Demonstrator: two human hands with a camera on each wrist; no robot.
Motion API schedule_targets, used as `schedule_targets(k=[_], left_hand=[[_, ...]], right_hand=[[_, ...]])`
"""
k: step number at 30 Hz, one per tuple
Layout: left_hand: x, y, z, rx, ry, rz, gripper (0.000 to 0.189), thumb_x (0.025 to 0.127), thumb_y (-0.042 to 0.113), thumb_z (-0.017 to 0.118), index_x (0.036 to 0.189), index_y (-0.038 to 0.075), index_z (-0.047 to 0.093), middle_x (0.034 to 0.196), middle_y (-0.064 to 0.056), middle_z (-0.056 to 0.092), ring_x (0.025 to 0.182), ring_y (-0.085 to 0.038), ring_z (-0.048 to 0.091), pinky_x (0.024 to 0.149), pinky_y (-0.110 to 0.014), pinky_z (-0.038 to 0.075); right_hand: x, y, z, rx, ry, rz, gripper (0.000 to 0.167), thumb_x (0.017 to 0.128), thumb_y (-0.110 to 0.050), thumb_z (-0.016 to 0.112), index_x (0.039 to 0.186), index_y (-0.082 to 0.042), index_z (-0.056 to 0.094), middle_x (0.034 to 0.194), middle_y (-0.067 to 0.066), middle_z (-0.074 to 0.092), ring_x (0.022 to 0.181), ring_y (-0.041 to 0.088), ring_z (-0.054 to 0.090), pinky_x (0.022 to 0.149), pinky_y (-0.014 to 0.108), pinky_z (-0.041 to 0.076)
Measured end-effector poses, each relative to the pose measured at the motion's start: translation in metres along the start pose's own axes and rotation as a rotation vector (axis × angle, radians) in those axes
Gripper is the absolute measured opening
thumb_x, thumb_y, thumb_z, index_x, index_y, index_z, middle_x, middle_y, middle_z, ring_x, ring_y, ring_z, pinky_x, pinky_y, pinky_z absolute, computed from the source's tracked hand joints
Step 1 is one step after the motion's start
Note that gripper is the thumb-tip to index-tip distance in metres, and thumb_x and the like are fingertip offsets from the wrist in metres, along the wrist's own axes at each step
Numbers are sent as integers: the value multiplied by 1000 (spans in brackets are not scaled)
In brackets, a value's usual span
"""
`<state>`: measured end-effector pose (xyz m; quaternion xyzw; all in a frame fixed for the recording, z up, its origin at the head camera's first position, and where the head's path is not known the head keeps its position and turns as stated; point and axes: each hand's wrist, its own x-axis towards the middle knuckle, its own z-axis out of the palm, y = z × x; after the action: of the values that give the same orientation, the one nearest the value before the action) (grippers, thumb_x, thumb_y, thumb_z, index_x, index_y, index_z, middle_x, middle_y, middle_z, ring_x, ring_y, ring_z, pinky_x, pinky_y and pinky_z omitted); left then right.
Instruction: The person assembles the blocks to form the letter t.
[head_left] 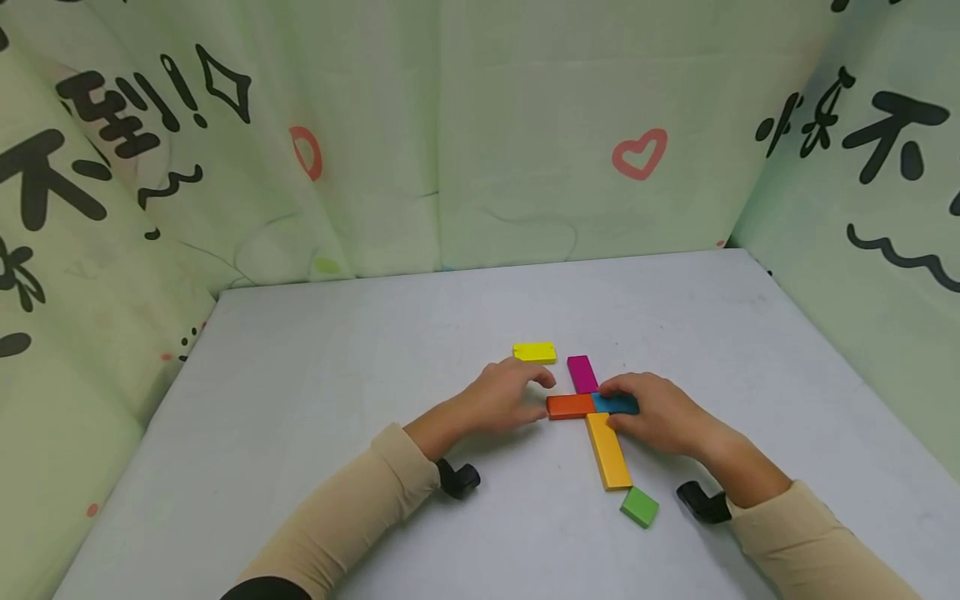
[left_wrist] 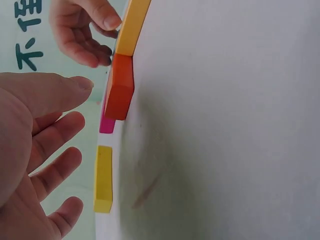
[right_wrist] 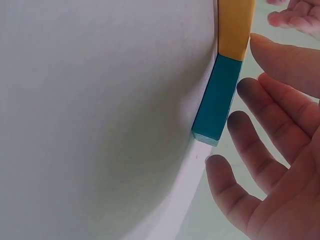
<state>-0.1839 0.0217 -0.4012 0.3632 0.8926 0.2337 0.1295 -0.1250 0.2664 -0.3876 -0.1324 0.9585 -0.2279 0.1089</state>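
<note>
An orange block (head_left: pixel 570 407) and a blue block (head_left: pixel 617 403) lie end to end on the table, forming a crossbar. Above their junction is a magenta block (head_left: pixel 582 374); below it runs a long amber block (head_left: pixel 608 452). My left hand (head_left: pixel 504 395) hovers just left of the orange block, fingers loosely bent and holding nothing. At the blue block is my right hand (head_left: pixel 660 410), its index fingertip by the upper edge and thumb by the amber block's top end. Its fingers (right_wrist: pixel 250 145) look spread in the right wrist view; whether they touch the blocks is hard to tell.
A yellow block (head_left: pixel 534 353) lies beyond my left hand. The green block (head_left: pixel 640 507) sits at the amber block's lower end, turned at an angle. The white table (head_left: pixel 337 350) is bordered by a printed pale green curtain (head_left: pixel 480 133) at the back and sides.
</note>
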Motion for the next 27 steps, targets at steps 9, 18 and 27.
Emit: schedule_targets(k=[9, 18, 27], left_hand=[[1, -3, 4, -22, -13, -6, 40, 92, 23, 74, 130, 15, 63, 127, 5, 63, 119, -15, 52, 101, -35, 41], [1, 2, 8, 12, -34, -22, 43, 92, 24, 73, 133, 17, 62, 129, 5, 62, 122, -16, 50, 102, -36, 41], [5, -4, 0, 13, -6, -99, 44, 92, 28, 74, 134, 19, 62, 130, 4, 60, 122, -17, 49, 100, -35, 43]], right_hand=[[1, 1, -1, -6, -2, -7, 43, 89, -17, 76, 128, -2, 64, 125, 15, 63, 117, 39, 54, 97, 57, 45], [1, 2, -1, -6, -7, -10, 43, 90, -18, 76, 127, -2, 64, 124, 16, 63, 117, 40, 53, 98, 58, 45], [1, 2, 0, -12, -6, -3, 43, 90, -18, 75, 128, -2, 63, 125, 16, 62, 118, 41, 53, 98, 58, 45]])
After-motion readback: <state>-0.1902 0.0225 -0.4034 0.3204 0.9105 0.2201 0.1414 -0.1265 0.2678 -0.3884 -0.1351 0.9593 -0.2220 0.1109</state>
